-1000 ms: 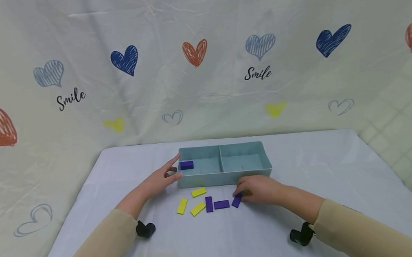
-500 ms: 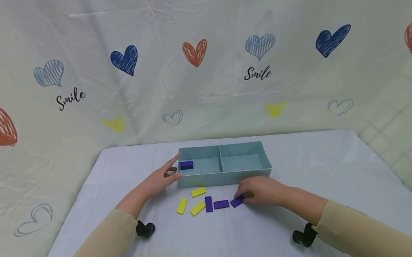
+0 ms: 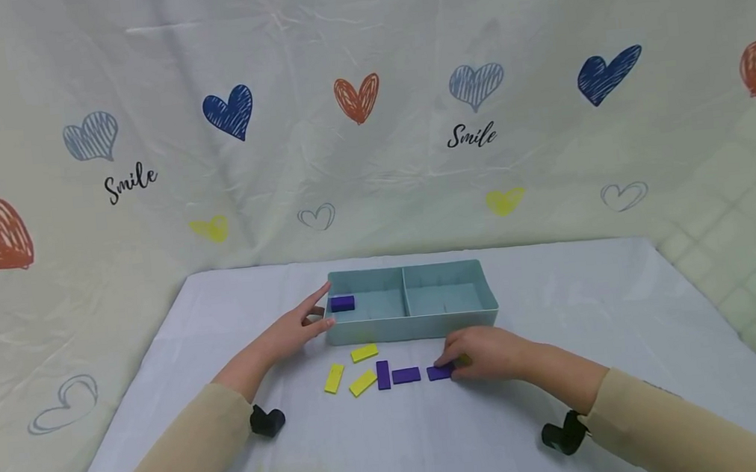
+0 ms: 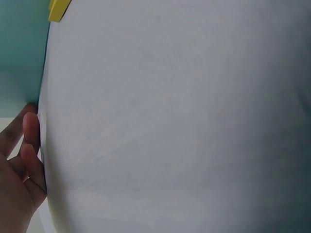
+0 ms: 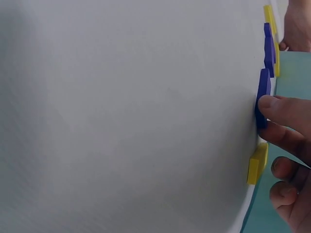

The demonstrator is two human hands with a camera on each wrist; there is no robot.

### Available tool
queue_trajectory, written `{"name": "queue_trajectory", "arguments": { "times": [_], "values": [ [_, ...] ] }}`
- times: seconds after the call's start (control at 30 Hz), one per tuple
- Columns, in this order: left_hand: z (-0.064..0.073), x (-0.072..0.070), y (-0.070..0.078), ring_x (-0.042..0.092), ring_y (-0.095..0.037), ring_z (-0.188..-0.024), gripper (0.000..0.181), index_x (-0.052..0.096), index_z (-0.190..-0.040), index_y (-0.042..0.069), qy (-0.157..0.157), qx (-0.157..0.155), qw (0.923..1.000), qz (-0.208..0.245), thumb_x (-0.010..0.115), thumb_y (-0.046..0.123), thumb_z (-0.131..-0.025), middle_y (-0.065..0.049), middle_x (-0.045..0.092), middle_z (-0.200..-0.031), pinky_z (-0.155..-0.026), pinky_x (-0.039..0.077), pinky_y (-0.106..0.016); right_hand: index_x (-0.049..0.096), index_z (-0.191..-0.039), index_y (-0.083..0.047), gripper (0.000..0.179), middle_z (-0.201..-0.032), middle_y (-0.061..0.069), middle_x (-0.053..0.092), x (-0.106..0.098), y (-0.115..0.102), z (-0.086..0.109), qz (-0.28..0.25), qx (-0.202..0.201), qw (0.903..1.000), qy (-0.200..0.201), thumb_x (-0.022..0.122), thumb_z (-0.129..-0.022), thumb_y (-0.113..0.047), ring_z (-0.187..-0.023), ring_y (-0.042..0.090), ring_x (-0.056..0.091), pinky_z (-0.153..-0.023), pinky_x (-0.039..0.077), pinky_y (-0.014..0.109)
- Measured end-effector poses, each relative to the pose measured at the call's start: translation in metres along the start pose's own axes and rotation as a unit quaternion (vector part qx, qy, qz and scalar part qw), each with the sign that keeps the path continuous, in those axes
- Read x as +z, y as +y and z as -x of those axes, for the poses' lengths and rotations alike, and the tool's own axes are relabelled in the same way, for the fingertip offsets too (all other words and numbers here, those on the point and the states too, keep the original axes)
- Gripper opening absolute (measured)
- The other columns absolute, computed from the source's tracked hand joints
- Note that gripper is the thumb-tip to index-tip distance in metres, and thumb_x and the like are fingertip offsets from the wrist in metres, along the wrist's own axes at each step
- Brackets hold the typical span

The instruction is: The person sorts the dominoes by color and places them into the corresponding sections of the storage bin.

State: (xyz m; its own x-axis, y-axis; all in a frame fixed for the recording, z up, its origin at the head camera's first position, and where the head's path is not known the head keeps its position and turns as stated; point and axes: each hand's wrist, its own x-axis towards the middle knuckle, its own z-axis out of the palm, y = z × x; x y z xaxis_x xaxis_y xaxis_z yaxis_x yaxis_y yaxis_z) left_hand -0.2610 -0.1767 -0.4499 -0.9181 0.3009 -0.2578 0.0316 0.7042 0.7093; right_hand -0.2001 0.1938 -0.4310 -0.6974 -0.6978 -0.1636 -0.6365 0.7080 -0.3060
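In the head view a pale teal two-compartment box (image 3: pixel 413 328) stands at the middle of the table. A purple rectangular block (image 3: pixel 343 304) lies in its left compartment. My left hand (image 3: pixel 290 332) rests against the box's left end, index finger and thumb spread along it. Before the box's front wall, my right hand (image 3: pixel 489 352) pinches another purple block (image 5: pixel 262 99) lying on the cloth. Partly hidden beneath that hand is a yellow block (image 5: pixel 257 164). To its left lie a flat purple block (image 3: pixel 407 376) and an upright-turned purple block (image 3: pixel 383 375).
Three yellow blocks lie left of the purple ones: one nearest the box (image 3: pixel 364 352), one slanted block (image 3: pixel 363 383) and one leftmost block (image 3: pixel 334 378). A white cloth (image 3: pixel 369 447) covers the table. Behind it hangs a heart-printed curtain (image 3: pixel 406 173).
My right hand has shifted slightly right and toward me, turning the purple block from slanted to nearly level with the box front. My left hand has stayed in place.
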Motion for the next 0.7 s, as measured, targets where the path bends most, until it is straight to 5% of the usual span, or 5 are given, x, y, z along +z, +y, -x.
{"name": "queue_trajectory", "arguments": {
  "times": [0.37,0.7],
  "values": [
    [-0.001,-0.001,0.0,0.045,-0.034,-0.134,0.074,0.013,-0.153,0.056,-0.001,0.002,1.0,0.002,0.058,0.056,-0.094,-0.009,0.044,-0.149,-0.105,0.039,-0.06,0.077,-0.114,-0.025,0.026,-0.104,-0.014,0.066,-0.005,0.003,0.004,-0.026,0.002,0.9992,0.029,0.076,-0.088,-0.024,-0.094,0.005,0.06,-0.082,0.054,0.03],
    [-0.001,0.0,-0.001,0.045,-0.034,-0.134,0.074,0.012,-0.154,0.054,0.0,0.002,1.0,0.001,0.057,0.055,-0.095,-0.01,0.044,-0.149,-0.105,0.039,-0.06,0.076,-0.117,-0.022,0.026,-0.099,-0.016,0.062,-0.031,-0.001,0.008,-0.05,0.0,0.9983,0.03,0.072,-0.091,-0.021,-0.083,0.01,0.057,-0.07,0.05,0.025]
  ]
}}
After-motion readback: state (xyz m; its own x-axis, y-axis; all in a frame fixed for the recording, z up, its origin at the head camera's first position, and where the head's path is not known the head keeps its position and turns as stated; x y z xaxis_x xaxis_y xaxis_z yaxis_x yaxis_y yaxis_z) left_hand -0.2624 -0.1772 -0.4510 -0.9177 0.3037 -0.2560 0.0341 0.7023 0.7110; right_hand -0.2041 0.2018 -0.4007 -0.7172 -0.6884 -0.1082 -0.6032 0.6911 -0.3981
